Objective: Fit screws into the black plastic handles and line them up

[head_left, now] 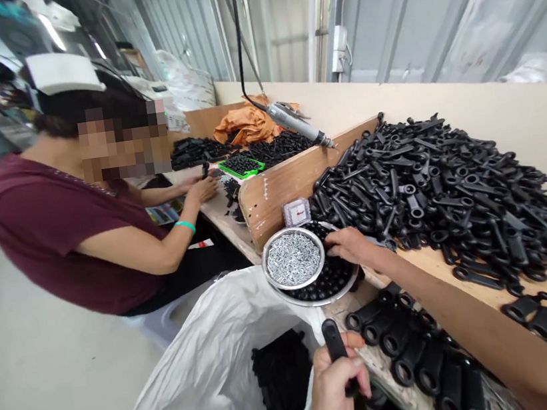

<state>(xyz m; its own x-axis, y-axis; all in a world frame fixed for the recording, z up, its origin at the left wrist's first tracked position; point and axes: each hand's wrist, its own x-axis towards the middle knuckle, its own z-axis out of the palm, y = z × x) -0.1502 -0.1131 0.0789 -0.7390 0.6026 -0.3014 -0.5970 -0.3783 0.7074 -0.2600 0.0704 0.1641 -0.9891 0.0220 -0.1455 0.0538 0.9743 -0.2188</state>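
My left hand (334,382) is closed around a black plastic lever-like handle piece (335,341), held upright by the edge of the white sack. My right hand (347,247) reaches into a wide metal bowl (316,302) of round black knobs (330,275). Its fingers are curled at the knobs, and their tips are partly hidden, so what they pinch does not show. A smaller metal bowl (266,270) rests on the wide one, full of short silvery screws or pins (293,258).
Black handle pieces are heaped (431,177) on the bench, with a row (425,360) nearer me. A white sack (200,376) holds black parts. A power screwdriver (296,123) hangs above a wooden divider (273,198). Left, a co-worker (87,209) handles small parts near a green tray (243,165).
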